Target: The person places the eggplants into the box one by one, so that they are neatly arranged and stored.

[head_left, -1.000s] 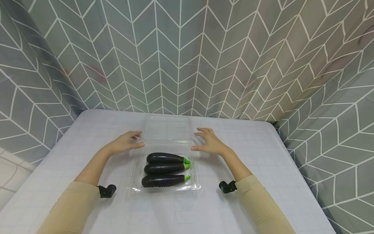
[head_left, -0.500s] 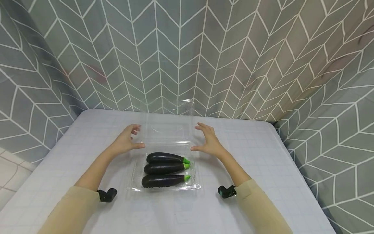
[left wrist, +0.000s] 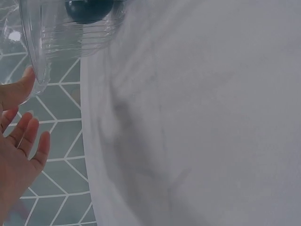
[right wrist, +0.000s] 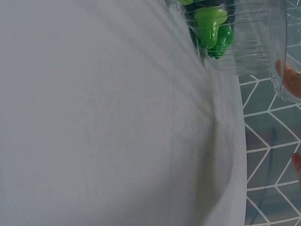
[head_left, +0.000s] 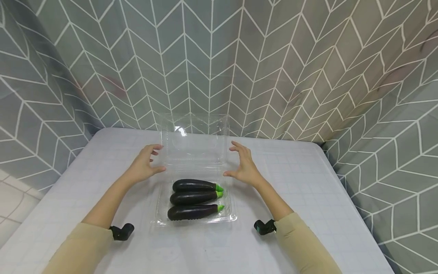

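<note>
Three dark eggplants (head_left: 193, 212) with green stem ends lie side by side in the base of a clear plastic clamshell container (head_left: 229, 218). Its hinged lid (head_left: 195, 141) stands tilted up behind them. My left hand (head_left: 143, 164) is at the lid's left side, thumb spread from loosely bent fingers. At the right side my right hand (head_left: 245, 164) takes a similar spread pose. In the left wrist view the left thumb (left wrist: 21, 89) meets the lid's edge. The right thumb (right wrist: 289, 80) shows at the lid's edge in the right wrist view, with most of that hand out of frame.
A white cloth covers the table (head_left: 191, 251). Right behind its far edge hangs a grey curtain (head_left: 219, 68) with white chevron lines, which continues along both sides. A black wrist camera (head_left: 123, 232) sits on the left forearm, and another (head_left: 264, 227) on the right.
The lid has risen from lying back low to a steeper tilt. Both hands' fingers have moved slightly up, and the left hand shifted a little left. The eggplants have barely moved in view.
</note>
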A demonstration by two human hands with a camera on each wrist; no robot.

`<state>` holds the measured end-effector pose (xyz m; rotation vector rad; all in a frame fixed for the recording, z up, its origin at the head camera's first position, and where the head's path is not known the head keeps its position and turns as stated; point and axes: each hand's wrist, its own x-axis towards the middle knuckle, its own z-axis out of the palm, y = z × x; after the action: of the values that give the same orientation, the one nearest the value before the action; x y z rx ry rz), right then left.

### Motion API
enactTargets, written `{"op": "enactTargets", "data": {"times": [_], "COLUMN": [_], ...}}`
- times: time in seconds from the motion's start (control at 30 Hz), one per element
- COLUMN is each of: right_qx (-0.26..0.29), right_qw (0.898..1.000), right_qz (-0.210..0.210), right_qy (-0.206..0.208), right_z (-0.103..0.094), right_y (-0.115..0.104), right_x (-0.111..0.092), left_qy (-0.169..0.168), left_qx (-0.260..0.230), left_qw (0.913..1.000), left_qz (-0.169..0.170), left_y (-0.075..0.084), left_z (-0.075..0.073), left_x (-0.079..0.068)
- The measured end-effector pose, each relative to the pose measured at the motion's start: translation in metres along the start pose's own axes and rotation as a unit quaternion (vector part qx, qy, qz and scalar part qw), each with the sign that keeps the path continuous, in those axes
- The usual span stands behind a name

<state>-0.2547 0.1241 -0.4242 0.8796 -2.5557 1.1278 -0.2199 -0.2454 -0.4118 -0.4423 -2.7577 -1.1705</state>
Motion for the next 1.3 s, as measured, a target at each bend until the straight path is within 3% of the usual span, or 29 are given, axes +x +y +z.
{"op": "enactTargets", "data": {"times": [0.23,0.4,0.6,0.97,1.3], "right_qx": [0.001,-0.004,-0.011,-0.004,-0.03], "right_qw": [1.0,0.999,0.999,0.994,0.992], "right_qz": [-0.018,-0.018,-0.035,-0.068,-0.071], "right_qy": [0.021,0.031,0.035,0.089,0.098], "right_z": [0.002,0.001,0.001,-0.01,-0.016], "right_y": [-0.001,-0.001,-0.002,-0.008,-0.011], "right_x": [-0.001,-0.003,-0.003,0.012,0.019], "left_qy": [0.028,0.088,0.16,0.185,0.184], "left_qx": [0.017,0.031,0.037,0.068,0.069], "left_qw": [0.999,0.9943,0.9853,0.9776,0.9774], "left_qz": [0.03,0.051,0.048,0.073,0.077], "left_y": [0.003,0.011,0.017,0.018,0.023], "left_z": [0.0,-0.005,-0.008,-0.003,-0.005], "left_x": [-0.001,0.001,0.005,0.006,0.005]}}
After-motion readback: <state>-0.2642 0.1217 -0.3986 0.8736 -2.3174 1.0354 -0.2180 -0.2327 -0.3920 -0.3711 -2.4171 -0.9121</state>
